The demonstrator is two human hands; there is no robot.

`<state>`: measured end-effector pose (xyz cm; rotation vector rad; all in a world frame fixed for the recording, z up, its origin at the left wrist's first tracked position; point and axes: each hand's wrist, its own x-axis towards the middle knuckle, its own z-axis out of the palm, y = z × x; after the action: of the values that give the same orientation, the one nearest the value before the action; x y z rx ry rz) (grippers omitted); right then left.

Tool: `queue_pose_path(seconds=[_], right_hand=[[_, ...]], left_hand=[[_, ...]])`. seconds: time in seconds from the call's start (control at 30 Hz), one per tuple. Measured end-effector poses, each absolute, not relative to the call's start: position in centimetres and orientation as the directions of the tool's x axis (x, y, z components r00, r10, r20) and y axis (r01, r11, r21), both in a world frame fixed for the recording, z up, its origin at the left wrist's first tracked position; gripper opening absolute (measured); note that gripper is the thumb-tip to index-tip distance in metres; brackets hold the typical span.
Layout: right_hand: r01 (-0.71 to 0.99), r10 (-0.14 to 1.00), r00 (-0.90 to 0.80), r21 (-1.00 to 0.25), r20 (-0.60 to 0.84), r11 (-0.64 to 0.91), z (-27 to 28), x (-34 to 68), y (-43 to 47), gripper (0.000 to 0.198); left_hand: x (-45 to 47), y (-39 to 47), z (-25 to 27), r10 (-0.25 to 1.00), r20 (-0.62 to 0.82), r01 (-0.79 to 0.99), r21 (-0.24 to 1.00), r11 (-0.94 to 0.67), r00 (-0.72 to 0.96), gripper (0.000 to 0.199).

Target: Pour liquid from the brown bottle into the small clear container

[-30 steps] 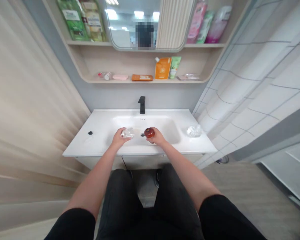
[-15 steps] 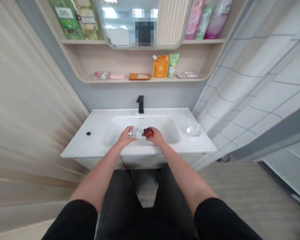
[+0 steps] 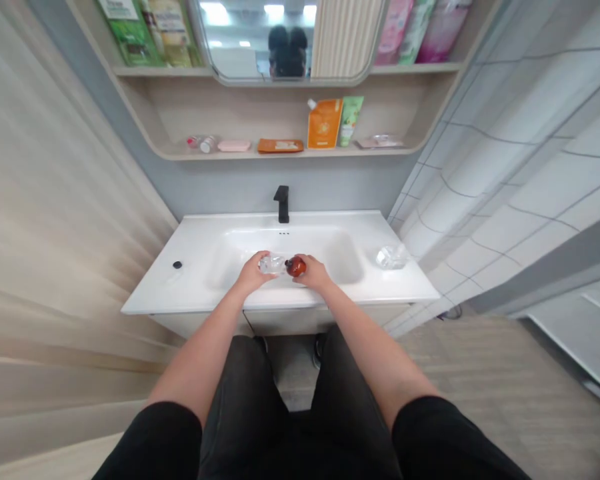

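Note:
My left hand (image 3: 253, 274) is closed around a clear glass-like container (image 3: 272, 265) over the front of the white sink (image 3: 336, 250). In my right hand (image 3: 314, 273) is a small amber bottle (image 3: 297, 267), tipped on its side with its dark neck pointing left. That neck is at the mouth of the clear container; whether the two touch I cannot tell. Any liquid passing between them is too small to make out. My fingers partly hide both things.
A black faucet (image 3: 283, 203) stands behind the basin. On the counter are a small black cap (image 3: 177, 265) at left and a clear crumpled-looking item (image 3: 391, 257) at right. A shelf above holds an orange pouch (image 3: 325, 124), a green tube (image 3: 350, 121) and a soap bar (image 3: 234, 145).
The view has tilted slightly downward. Both hands stay close together over the sink, and the amber bottle's neck has shifted a little against the clear container.

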<state>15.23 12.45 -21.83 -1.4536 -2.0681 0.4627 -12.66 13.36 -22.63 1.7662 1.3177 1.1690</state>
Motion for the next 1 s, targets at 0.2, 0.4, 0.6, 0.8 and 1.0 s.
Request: queue_pose_path(seconds=[0.2, 0.4, 0.6, 0.8, 1.0], right_hand=[[0.749, 0.944, -0.250, -0.575, 0.216, 0.330, -21.7, 15.1, 12.4, 0.079], [0.749, 0.950, -0.247, -0.584, 0.191, 0.312, -21.1, 15.0, 12.1, 0.078], [0.743, 0.947, -0.258, -0.587, 0.190, 0.320, -21.5, 15.1, 12.4, 0.075], [0.719, 0.936, -0.288, -0.600, 0.204, 0.352, -22.0, 15.2, 12.8, 0.076], [0.741, 0.942, -0.281, -0.582, 0.184, 0.335, -22.1, 15.1, 12.9, 0.077]], left_hand=[[-12.7, 13.4, -22.4, 0.924, 0.362, 0.446, 0.811, -0.378, 0.123, 0.081], [-12.6, 12.8, -21.6, 0.896, 0.402, 0.479, 0.758, -0.442, 0.191, 0.079], [-12.8, 13.0, -21.9, 0.887, 0.414, 0.497, 0.736, -0.459, 0.205, 0.077], [-12.8, 13.1, -22.0, 0.888, 0.408, 0.506, 0.732, -0.456, 0.210, 0.077], [-12.7, 13.0, -21.9, 0.882, 0.423, 0.519, 0.716, -0.467, 0.209, 0.077]])
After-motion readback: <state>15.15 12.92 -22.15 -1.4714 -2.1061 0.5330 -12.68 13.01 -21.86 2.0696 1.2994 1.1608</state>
